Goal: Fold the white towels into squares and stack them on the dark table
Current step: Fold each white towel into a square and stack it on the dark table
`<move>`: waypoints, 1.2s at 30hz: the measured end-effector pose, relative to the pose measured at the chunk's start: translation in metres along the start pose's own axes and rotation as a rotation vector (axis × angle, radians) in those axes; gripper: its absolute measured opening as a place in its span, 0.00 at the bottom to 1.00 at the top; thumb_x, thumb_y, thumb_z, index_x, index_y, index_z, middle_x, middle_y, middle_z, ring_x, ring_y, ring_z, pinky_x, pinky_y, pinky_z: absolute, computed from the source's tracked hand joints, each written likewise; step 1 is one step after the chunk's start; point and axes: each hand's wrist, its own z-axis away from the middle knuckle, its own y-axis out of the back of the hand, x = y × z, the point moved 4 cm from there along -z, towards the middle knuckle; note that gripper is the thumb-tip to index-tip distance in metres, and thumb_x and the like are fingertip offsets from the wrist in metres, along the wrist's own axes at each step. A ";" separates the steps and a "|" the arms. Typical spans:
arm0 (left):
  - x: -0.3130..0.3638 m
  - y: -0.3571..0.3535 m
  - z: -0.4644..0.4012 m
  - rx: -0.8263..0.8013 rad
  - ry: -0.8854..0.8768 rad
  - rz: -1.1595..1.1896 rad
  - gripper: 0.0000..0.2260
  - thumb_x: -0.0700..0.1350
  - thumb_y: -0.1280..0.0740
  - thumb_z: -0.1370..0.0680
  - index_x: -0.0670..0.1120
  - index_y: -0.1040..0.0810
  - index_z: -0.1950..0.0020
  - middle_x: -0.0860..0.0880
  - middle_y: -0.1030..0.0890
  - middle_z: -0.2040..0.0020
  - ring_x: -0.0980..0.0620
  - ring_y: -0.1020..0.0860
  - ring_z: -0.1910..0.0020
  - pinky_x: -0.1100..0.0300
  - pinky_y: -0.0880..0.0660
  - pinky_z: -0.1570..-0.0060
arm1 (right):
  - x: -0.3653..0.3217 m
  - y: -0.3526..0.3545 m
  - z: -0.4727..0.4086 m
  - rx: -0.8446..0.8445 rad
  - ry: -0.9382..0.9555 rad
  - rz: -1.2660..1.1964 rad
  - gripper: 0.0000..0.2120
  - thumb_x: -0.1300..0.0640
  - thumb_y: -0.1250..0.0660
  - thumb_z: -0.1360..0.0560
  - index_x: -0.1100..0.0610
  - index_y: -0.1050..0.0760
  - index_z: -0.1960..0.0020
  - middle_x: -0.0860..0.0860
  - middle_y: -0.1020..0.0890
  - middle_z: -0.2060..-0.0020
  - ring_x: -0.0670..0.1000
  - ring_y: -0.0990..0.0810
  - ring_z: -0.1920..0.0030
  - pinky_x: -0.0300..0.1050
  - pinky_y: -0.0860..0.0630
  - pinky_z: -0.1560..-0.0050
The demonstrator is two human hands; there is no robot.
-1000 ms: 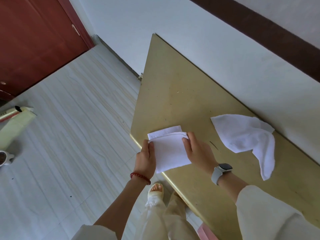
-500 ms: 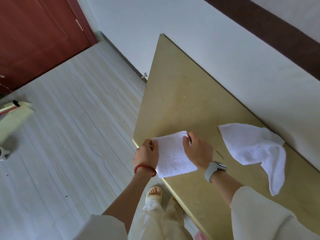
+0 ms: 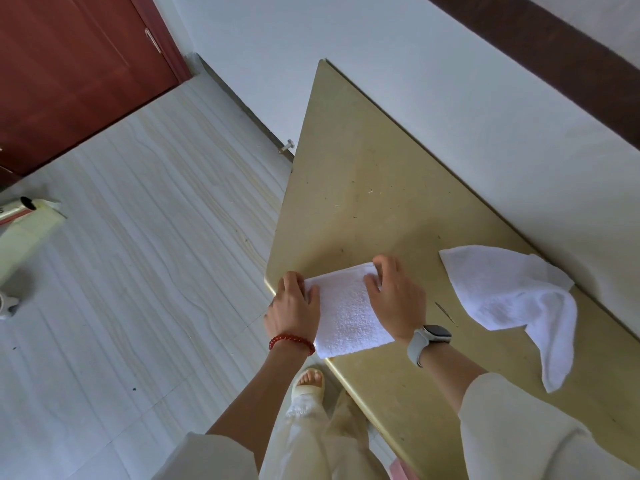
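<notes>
A small folded white towel (image 3: 346, 311) lies at the near left edge of the tan table (image 3: 363, 188), one corner hanging slightly over the edge. My left hand (image 3: 294, 306) holds the towel's left side, thumb on top. My right hand (image 3: 396, 299) presses on its right side, fingers curled over the far corner. A second white towel (image 3: 512, 299) lies loose and unfolded to the right on the table, one end trailing toward me.
The table stands against a white wall (image 3: 450, 116). Pale tiled floor (image 3: 138, 271) spreads to the left, with a red-brown door (image 3: 69, 64) beyond. A pale green object (image 3: 24, 233) and a small cup (image 3: 5, 304) sit at the left edge. My sandalled foot (image 3: 310, 382) is below the table edge.
The offset top layer that showed a second ago is now pressed flush, so the towel reads as one neat rectangle. Both hands stayed on its sides; the view shifted slightly.
</notes>
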 end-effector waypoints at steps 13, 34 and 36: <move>0.001 -0.007 -0.008 0.198 -0.432 -0.035 0.07 0.35 0.27 0.33 0.43 0.19 0.58 0.50 0.19 0.62 0.45 0.22 0.59 0.59 0.27 0.68 | 0.001 -0.002 -0.015 0.092 0.469 0.087 0.09 0.59 0.45 0.26 0.57 0.28 0.61 0.49 0.23 0.66 0.52 0.25 0.63 0.44 0.31 0.60; 0.005 -0.014 0.014 0.328 -0.738 -0.247 0.15 0.35 0.40 0.28 0.41 0.21 0.45 0.45 0.20 0.43 0.45 0.23 0.41 0.50 0.32 0.45 | -0.003 -0.013 0.026 0.043 0.558 0.356 0.20 0.61 0.46 0.28 0.62 0.29 0.37 0.57 0.27 0.35 0.55 0.36 0.32 0.58 0.43 0.31; 0.000 -0.026 0.023 0.225 -0.781 -0.359 0.15 0.38 0.42 0.25 0.40 0.24 0.41 0.43 0.23 0.38 0.45 0.26 0.37 0.45 0.30 0.42 | 0.007 -0.020 0.030 -0.028 0.521 0.403 0.22 0.57 0.48 0.25 0.61 0.33 0.33 0.57 0.29 0.33 0.55 0.38 0.30 0.60 0.44 0.31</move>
